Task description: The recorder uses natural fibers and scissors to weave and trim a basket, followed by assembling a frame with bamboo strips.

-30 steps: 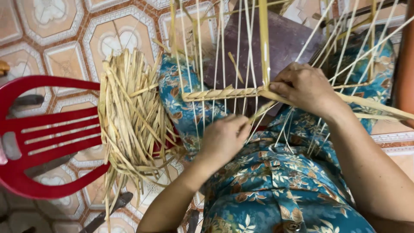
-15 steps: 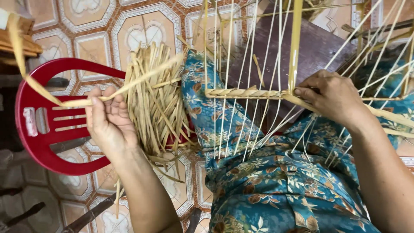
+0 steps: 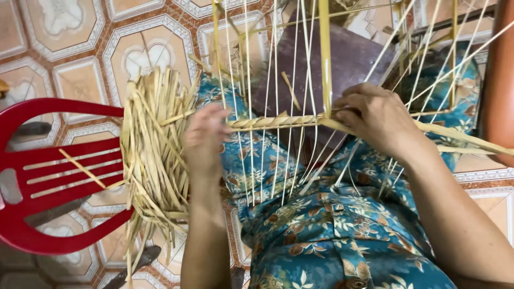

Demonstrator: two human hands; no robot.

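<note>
So only one woven row is done across the stakes, pinched by right hand at 3 o'clock; left hand blurred, grip can't be told.

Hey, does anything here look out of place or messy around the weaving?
One loose straw strip lies slantwise across the slats of the red plastic chair, apart from the straw bundle draped over its edge. The bundle's ends splay unevenly. A short scrap sits alone on the dark board. Otherwise nothing stands out.
</note>
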